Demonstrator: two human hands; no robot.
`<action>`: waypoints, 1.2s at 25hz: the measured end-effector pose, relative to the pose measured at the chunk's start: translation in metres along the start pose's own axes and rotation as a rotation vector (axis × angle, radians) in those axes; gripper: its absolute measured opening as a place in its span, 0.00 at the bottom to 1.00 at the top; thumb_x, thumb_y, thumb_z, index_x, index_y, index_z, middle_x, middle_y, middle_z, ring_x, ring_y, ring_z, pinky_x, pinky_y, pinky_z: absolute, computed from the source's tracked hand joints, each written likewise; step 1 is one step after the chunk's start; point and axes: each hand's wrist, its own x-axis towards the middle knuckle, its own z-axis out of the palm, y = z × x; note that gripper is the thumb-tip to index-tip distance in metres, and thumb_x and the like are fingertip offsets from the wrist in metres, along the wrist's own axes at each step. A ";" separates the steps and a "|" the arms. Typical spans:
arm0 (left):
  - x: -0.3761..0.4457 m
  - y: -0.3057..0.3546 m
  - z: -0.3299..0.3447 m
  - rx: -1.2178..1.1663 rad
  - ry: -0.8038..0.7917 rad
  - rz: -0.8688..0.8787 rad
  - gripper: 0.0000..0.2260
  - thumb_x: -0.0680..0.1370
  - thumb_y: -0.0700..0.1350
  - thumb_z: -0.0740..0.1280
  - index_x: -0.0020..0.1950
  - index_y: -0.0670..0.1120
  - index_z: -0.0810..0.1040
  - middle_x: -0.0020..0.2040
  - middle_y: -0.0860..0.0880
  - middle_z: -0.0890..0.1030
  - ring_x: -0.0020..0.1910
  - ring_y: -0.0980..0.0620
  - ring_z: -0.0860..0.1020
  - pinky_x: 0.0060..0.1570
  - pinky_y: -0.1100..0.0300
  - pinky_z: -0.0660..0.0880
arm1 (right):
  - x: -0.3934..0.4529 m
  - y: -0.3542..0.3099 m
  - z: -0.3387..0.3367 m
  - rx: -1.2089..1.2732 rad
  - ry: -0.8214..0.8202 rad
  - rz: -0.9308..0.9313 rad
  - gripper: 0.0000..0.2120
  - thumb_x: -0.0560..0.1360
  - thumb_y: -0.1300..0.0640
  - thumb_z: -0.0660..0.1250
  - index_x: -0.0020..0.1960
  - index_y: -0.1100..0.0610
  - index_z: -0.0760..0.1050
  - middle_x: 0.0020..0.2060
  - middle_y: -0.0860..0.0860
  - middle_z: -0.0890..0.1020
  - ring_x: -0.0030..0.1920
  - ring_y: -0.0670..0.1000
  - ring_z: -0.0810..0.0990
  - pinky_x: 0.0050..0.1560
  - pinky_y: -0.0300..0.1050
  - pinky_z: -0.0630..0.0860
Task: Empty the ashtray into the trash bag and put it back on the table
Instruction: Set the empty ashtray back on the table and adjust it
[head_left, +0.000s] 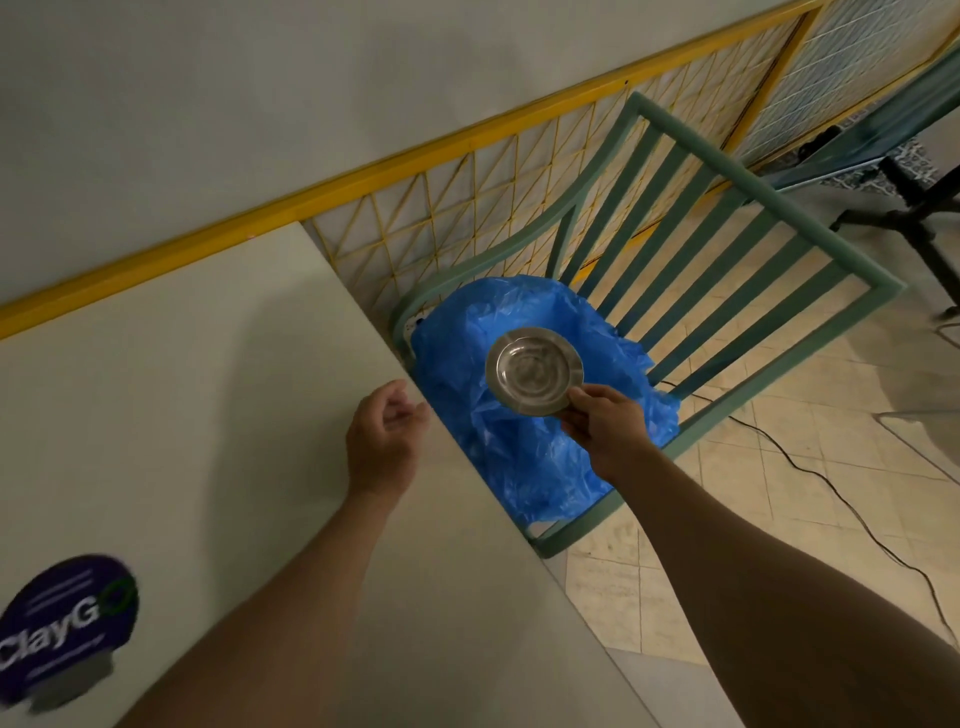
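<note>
A round metal ashtray (532, 370) is held by its near rim in my right hand (608, 428), above the blue trash bag (519, 457). Its hollow faces up toward me and looks empty. The bag lies spread over the seat of a green chair (727, 249) beside the table. My left hand (384, 436) hovers over the right edge of the white table (182, 389), fingers loosely curled, holding nothing.
A dark round sticker (67, 629) lies on the table at the near left. A yellow lattice fence (467, 208) runs behind the chair. A black cable (831, 488) trails over the tiled floor, and a black stand (914, 208) is at the far right.
</note>
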 end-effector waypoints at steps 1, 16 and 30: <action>-0.008 -0.002 -0.007 -0.062 0.002 -0.068 0.17 0.76 0.44 0.69 0.64 0.43 0.77 0.52 0.46 0.81 0.47 0.52 0.81 0.49 0.63 0.78 | -0.011 0.005 0.006 -0.020 -0.029 0.009 0.04 0.79 0.63 0.66 0.46 0.60 0.79 0.35 0.54 0.85 0.34 0.49 0.86 0.35 0.42 0.80; -0.135 -0.075 -0.165 -0.391 0.125 -0.371 0.14 0.80 0.43 0.65 0.60 0.35 0.77 0.38 0.45 0.81 0.35 0.53 0.81 0.37 0.59 0.80 | -0.163 0.105 0.090 -0.372 -0.398 0.175 0.04 0.78 0.64 0.67 0.46 0.59 0.80 0.36 0.54 0.86 0.38 0.52 0.86 0.36 0.43 0.81; -0.239 -0.130 -0.302 -0.421 0.339 -0.470 0.05 0.78 0.46 0.68 0.44 0.49 0.82 0.37 0.45 0.83 0.37 0.45 0.81 0.46 0.45 0.81 | -0.278 0.203 0.150 -0.542 -0.545 0.259 0.02 0.77 0.65 0.69 0.46 0.60 0.80 0.35 0.54 0.86 0.35 0.51 0.86 0.35 0.42 0.82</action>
